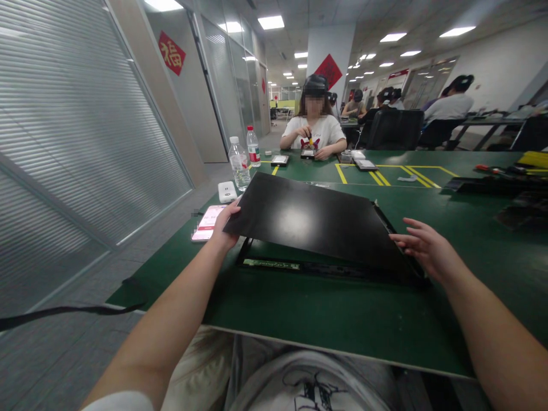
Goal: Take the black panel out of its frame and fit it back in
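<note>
My left hand (226, 225) grips the left edge of a flat, glossy black screen panel (308, 214), which is tilted with that side raised. Beneath it a black frame (334, 269) lies on the green table, with a strip of green circuit board (272, 264) showing along its near side. The panel's right side rests low, at or close to the frame's right edge. There my right hand (428, 251) is open, fingers stretched out, the fingertips at the edge; whether they press on it I cannot tell. Most of the frame's inside is hidden under the panel.
Left of the panel are a phone (208, 224), a white box-shaped device (227, 192) and two bottles, one clear (238, 165), one red-capped (253, 149). A person (314, 123) across the table handles a small drive. Dark parts (483, 184) lie at far right.
</note>
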`<state>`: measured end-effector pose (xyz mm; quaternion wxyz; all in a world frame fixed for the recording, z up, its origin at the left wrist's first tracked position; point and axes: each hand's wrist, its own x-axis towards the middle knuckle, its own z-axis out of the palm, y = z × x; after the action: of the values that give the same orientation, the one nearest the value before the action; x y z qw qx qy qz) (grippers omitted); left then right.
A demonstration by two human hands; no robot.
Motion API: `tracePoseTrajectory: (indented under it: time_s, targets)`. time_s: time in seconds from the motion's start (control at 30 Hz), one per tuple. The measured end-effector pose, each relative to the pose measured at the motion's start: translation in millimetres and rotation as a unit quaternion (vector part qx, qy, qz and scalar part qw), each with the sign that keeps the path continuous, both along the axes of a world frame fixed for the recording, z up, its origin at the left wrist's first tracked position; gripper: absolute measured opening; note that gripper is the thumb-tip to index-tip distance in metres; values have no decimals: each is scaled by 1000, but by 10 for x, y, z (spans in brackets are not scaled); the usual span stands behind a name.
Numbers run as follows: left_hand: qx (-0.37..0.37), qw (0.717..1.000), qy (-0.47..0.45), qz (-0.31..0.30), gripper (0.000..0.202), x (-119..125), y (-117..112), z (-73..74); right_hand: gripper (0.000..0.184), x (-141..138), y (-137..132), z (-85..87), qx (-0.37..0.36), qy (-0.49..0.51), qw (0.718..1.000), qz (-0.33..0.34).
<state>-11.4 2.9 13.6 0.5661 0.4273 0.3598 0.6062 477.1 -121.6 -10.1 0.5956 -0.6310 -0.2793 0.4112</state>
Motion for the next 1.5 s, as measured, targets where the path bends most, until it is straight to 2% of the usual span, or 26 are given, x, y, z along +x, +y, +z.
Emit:
tracePoseTrajectory:
  time_s: [0.33,0.47,0.63,0.93,1.1,1.27,1.5]
  targets:
    - [13,998,66,16,56,13,-4,-101,47,-48,0,22,2,-10,999,-39]
    - [18,995,99,-1,52,37,-26,-137,41,22,6,-23,-3,-28,998,-50]
    - [20,991,132,-31,56,35,-41,-133,37,29,15,-54,-24,-70,996,-52]
    - [10,993,112,-24,50,15,1,-181,45,92,42,-137,-18,-113,993,-39]
    - [-7,991,127,-51,49,21,-42,-155,45,112,49,-154,-11,-123,991,-52]
    - [-23,990,125,-52,44,22,-53,-136,45,139,63,-203,-14,-154,987,-45]
    - [-31,989,131,-60,49,8,-29,-178,47,136,85,-294,-3,-187,981,-52]
